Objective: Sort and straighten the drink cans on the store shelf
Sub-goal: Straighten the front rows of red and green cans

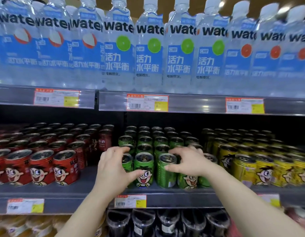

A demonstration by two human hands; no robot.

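Note:
Green drink cans with a cartoon face fill the middle of the shelf [165, 194]. My left hand [112, 166] curls round the leftmost front green can [127, 162], thumb low on its front. A front green can [144, 170] stands free between my hands, its face forward. My right hand [187, 162] grips another front green can [165, 175], fingers over its top and thumb on its side; that can shows no face. Red cans [42, 166] stand to the left and yellow cans [264, 168] to the right.
A gap of bare shelf lies between the red and green cans. Water bottles [148, 48] line the shelf above, close over the cans. Price tags [130, 201] run along the shelf edges. Dark bottles [165, 223] stand on the shelf below.

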